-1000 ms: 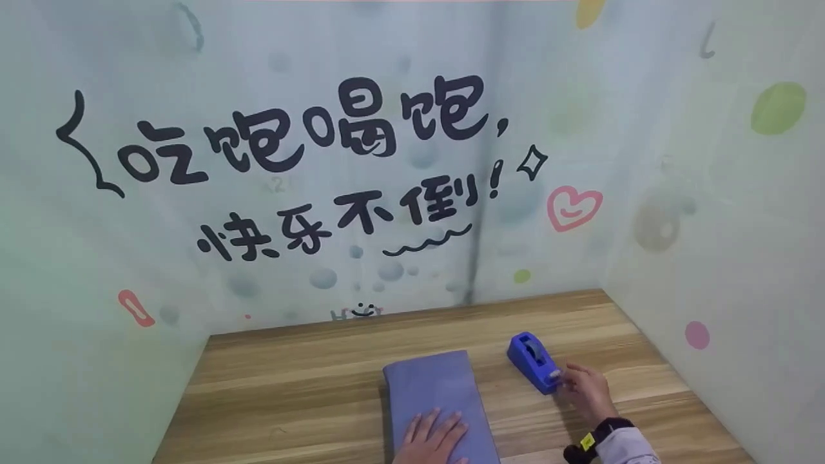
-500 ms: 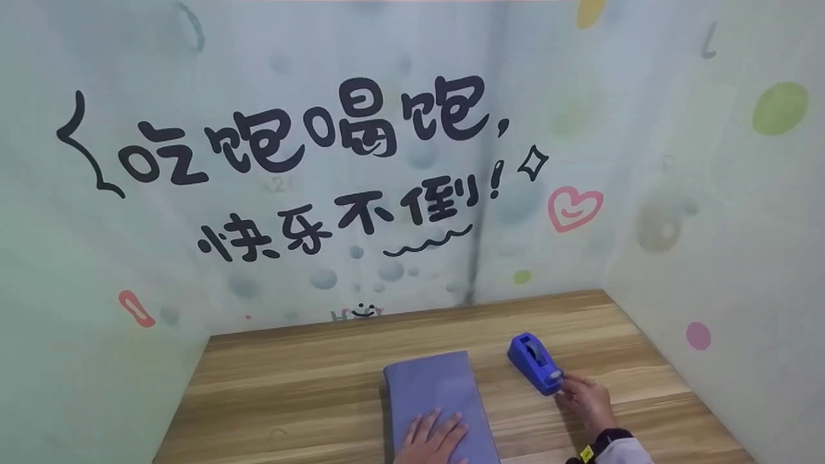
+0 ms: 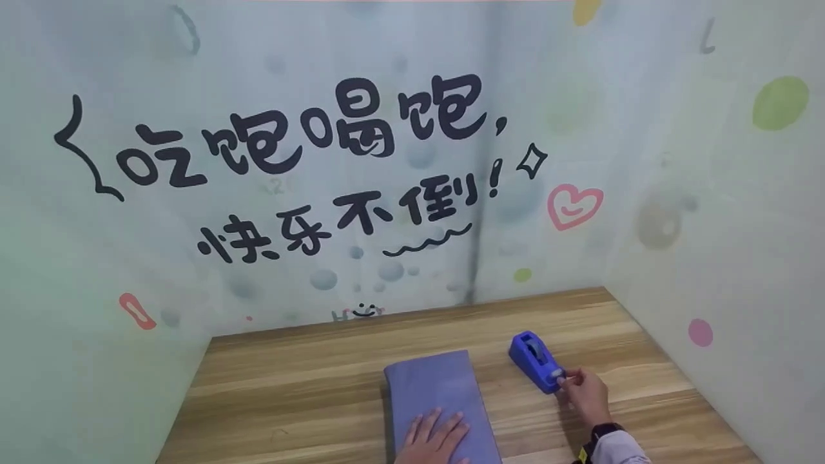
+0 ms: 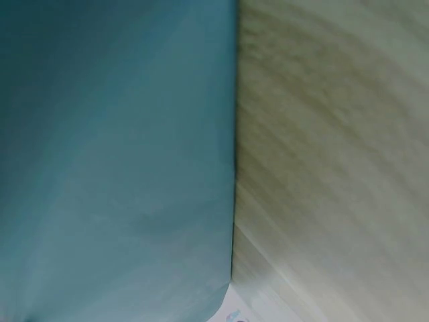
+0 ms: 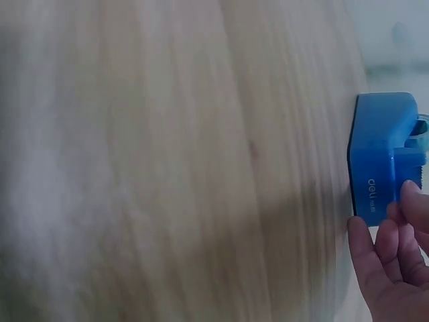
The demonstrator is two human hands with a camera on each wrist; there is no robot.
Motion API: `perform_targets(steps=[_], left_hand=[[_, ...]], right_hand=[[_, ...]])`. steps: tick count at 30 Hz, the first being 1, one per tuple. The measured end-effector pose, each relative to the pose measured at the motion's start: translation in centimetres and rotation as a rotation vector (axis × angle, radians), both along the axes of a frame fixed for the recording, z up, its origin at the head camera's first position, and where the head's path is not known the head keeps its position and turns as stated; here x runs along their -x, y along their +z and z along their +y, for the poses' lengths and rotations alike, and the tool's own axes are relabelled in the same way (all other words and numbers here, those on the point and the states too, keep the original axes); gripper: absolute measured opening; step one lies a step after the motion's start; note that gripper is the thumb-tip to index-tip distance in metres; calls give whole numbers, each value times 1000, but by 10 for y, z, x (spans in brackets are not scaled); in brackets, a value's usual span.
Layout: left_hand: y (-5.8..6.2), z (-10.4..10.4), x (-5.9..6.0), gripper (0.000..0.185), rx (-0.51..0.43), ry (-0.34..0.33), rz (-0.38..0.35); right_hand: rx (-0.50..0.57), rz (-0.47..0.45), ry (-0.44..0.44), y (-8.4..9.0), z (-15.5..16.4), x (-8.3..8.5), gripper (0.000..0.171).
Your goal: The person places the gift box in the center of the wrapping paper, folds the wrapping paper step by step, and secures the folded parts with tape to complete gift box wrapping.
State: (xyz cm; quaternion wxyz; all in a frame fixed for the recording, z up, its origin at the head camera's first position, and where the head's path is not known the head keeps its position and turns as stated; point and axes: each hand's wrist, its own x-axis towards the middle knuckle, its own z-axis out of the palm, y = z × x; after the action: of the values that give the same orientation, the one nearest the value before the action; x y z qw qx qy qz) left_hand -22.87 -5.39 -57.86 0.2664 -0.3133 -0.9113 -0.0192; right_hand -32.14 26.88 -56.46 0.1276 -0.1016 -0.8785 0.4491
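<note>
The left hand (image 3: 430,441) is laid on top of an oblong blue-violet package (image 3: 435,386), its fingers extended and slightly spread. The package is set lengthwise on the wood-grain table (image 3: 309,386), its near end cut off by the lower border of the head view; in the left wrist view its straight side is seen against the table.

To the right of the package, and apart from it, a blue tape dispenser (image 3: 538,370) is placed on the table. A roll of tape (image 3: 533,348) is seated in its raised rear part, and "deli" is printed on the side seen in the right wrist view. The right hand (image 3: 588,394) is held at the dispenser's front end, where the end of the tape is pinched between thumb and forefinger; how much of it is held is too small to tell. The other fingers are curled beside the dispenser.

A pale sleeve (image 3: 619,449) is worn on the right arm. Behind, 2 lines of black characters (image 3: 364,116) are printed on the wall (image 3: 322,38)
</note>
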Motion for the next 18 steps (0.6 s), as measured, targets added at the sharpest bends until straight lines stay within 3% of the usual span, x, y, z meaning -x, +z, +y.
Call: perform_targets(steps=[7, 18], left_hand=[[1, 0, 0, 46, 17, 1, -40], [3, 0, -1, 46, 23, 8, -23]], right_hand=[[-155, 42, 50, 1, 1, 2, 16], [-354, 76, 130, 6, 5, 6, 6]])
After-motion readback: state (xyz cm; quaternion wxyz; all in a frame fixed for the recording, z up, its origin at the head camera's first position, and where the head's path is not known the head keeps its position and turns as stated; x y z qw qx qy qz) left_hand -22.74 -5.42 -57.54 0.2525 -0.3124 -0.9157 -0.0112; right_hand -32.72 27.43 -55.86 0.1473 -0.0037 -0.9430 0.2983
